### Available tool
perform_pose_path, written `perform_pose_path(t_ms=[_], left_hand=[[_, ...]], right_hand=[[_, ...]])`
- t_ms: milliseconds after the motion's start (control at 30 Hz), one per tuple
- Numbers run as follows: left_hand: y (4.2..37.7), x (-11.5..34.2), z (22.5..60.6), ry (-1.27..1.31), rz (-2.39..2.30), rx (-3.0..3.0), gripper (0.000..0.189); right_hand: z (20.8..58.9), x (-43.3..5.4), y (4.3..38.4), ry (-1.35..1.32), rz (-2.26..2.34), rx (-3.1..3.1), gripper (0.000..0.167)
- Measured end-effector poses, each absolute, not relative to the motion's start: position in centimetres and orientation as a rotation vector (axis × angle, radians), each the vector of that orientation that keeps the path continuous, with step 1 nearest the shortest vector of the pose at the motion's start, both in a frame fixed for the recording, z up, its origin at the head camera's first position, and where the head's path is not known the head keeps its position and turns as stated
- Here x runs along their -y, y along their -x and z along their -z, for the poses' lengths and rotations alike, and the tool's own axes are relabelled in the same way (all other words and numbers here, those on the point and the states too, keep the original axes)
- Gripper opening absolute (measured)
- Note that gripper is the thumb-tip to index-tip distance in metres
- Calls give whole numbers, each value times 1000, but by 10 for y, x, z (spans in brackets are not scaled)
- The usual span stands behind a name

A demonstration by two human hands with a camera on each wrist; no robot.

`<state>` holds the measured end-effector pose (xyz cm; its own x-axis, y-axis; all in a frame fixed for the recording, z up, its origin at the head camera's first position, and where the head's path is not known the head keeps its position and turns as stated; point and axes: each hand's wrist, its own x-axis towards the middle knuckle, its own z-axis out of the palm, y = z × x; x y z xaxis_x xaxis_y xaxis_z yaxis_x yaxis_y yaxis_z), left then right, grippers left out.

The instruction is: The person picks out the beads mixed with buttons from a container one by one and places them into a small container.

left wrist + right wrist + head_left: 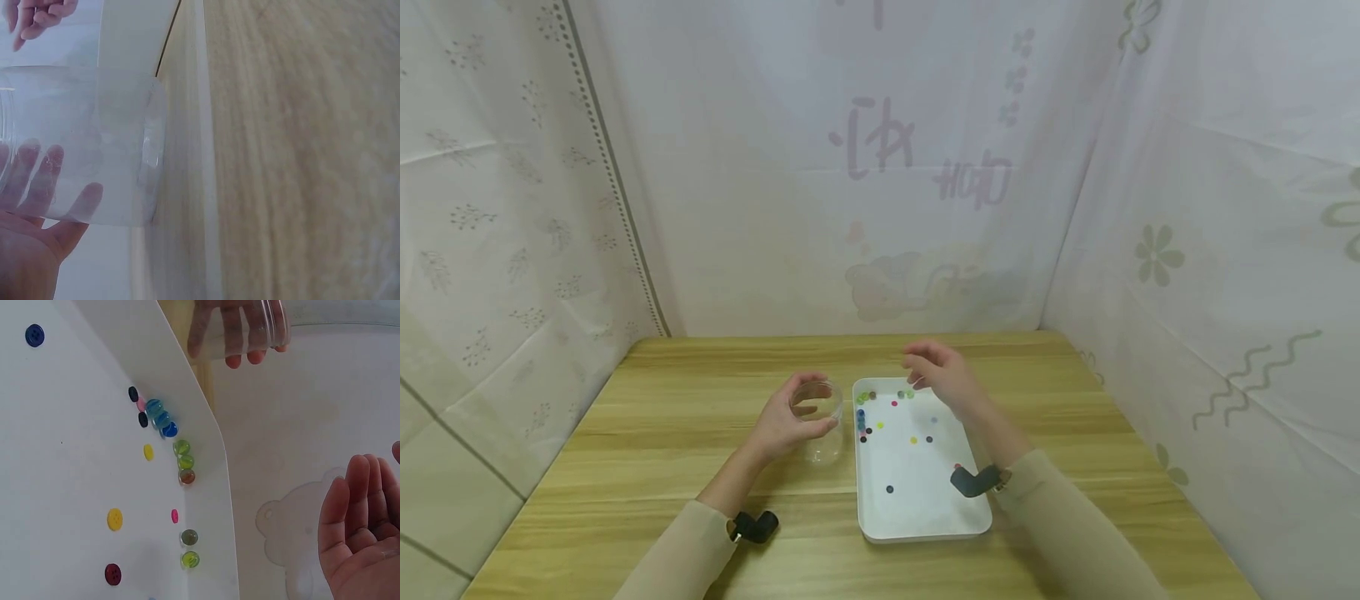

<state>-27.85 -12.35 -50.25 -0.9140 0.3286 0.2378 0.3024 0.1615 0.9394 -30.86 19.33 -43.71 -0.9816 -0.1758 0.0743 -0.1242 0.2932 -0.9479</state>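
Note:
A clear, wide-mouthed jar (824, 452) stands beside the tray's left edge, and nothing shows inside it. My left hand (778, 423) grips it from the left, fingers and thumb curved round its upper part. Over the far end of the white tray (925, 510) hovers my right hand (946, 379), fingers bent loosely; the right wrist view shows nothing in its palm (369, 562). Glass marbles in blue (161, 419), green (182, 447) and brown lie along the tray's walls. Buttons, among them a yellow one (114, 519) and a dark red one (112, 574), are scattered on its floor.
The tray rests on a wood-grain table (700, 400). Patterned white cloth (760, 208) hangs behind the table and on both sides. A dark blue button (890, 489) lies alone towards the tray's near end.

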Motion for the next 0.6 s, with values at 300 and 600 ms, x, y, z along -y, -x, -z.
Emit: perform_pose_path(t_ms=[300,600], left_hand=[[278,122,502,-650,-1918,-2378,70],[276,121,501,-646,-1929,-2365,69]], right_hand=[[447,-187,313,302,1813,-2448,31],[457,-184,315,300,1812,-2426,26]])
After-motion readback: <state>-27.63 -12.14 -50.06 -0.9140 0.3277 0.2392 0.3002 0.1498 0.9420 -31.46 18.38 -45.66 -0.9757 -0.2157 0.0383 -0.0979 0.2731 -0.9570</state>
